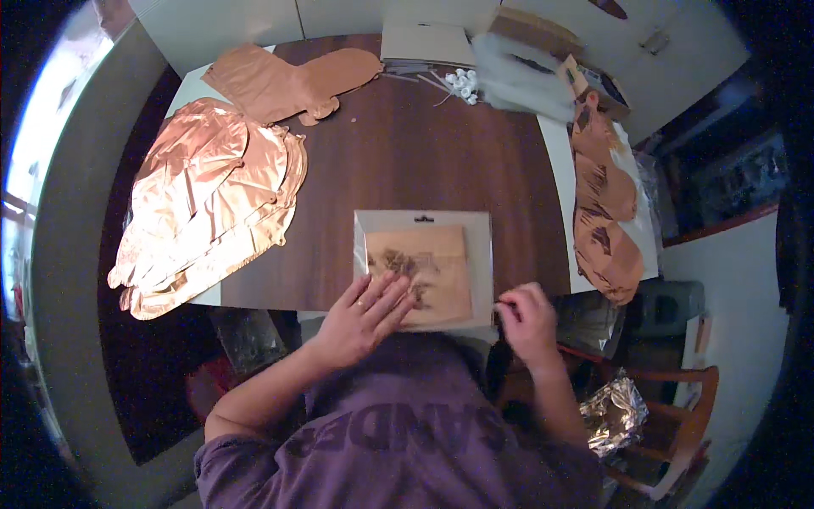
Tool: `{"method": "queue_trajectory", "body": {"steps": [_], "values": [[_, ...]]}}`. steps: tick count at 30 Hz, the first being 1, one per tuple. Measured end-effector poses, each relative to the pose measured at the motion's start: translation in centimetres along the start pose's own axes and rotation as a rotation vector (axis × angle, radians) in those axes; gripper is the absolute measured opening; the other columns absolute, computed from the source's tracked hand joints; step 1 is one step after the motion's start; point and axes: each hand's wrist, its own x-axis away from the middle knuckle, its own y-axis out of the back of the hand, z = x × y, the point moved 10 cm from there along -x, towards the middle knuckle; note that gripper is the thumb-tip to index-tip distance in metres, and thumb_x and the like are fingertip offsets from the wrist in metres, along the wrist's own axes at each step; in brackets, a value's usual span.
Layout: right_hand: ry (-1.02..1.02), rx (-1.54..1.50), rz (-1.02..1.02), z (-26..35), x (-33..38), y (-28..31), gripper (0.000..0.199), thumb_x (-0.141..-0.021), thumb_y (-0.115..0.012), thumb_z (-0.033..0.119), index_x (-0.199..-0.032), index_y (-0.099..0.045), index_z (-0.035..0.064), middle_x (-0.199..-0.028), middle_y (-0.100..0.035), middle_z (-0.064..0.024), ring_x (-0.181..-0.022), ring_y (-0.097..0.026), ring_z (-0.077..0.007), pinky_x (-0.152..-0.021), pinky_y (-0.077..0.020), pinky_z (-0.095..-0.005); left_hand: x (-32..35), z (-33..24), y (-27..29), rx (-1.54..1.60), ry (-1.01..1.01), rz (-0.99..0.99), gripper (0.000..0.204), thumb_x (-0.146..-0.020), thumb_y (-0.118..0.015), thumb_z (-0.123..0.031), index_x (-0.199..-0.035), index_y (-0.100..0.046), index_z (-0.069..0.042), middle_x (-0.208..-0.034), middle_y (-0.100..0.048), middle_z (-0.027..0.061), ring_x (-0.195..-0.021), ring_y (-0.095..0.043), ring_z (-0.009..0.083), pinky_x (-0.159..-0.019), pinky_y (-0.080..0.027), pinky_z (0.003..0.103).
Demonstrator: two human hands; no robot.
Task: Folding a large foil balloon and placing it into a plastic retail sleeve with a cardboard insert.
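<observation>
In front of me, at the table's near edge, lies a flat clear packet (481,246) with a dark hang hole at its top. A folded copper-coloured foil sheet (449,280) with dark print shows inside it. My left hand (369,312) rests on the packet's lower left part, palm down with fingers stretched out. Just right of the packet's lower right corner is my right hand (527,321), its fingers curled together. Whatever these fingers may hold is too small or hidden to make out.
Shiny copper foil balloons (208,195) are piled at the left, with flat matte copper ones (297,81) behind. More copper balloons (604,199) lie at the right edge. White small pieces (462,85) and a clear plastic bag (521,81) sit at the back. A wooden chair (691,416) stands lower right.
</observation>
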Motion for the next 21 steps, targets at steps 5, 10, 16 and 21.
{"method": "queue_trajectory", "body": {"steps": [5,10,16,21], "values": [[-0.548,-0.589,-0.067,-7.4,2.3,6.3,0.045,-0.084,-0.071,0.017,-0.123,-0.054,0.0011,-0.101,-0.064,-0.0037,-0.088,-0.059,-0.0117,-0.082,-0.0483,-0.0275,0.4,-6.7,0.9,0.262,-0.373,-0.044,0.055,-0.084,-0.048,-0.023,-0.136,-0.047,-0.005,-0.143,-0.045,0.0147,-0.132,-0.043,0.0321,-0.11,-0.032,0.047],[-0.668,-0.608,0.894,-8.2,7.9,4.8,0.049,-0.087,-0.071,0.028,-0.123,-0.056,0.0001,-0.099,-0.067,-0.0033,-0.086,-0.06,-0.0119,-0.08,-0.0493,-0.0284,-3.0,-11.8,1.5,0.29,-0.637,-0.132,0.056,-0.084,-0.047,-0.022,-0.139,-0.045,-0.008,-0.146,-0.042,0.0106,-0.135,-0.04,0.0272,-0.112,-0.03,0.045],[-0.905,0.033,0.7,-16.1,21.6,17.5,0.021,-0.08,-0.074,0.015,-0.093,-0.068,0.0005,-0.083,-0.067,-0.0018,-0.074,-0.059,-0.0104,-0.065,-0.0491,-0.0285,0.2,-6.1,-0.8,0.475,-0.331,0.057,0.043,-0.083,-0.053,-0.017,-0.126,-0.057,-0.012,-0.126,-0.058,0.0109,-0.118,-0.054,0.0278,-0.103,-0.04,0.046],[-1.191,-0.033,-0.023,-27.0,33.3,27.3,0.029,-0.087,-0.064,0.016,-0.11,-0.062,-0.0016,-0.093,-0.068,-0.0099,-0.083,-0.064,-0.0193,-0.073,-0.0521,-0.0402,5.9,-0.9,-4.5,0.413,-0.055,0.09,0.034,-0.079,-0.063,-0.018,-0.112,-0.065,-0.009,-0.101,-0.067,0.0102,-0.09,-0.064,0.0298,-0.083,-0.051,0.043]]}}
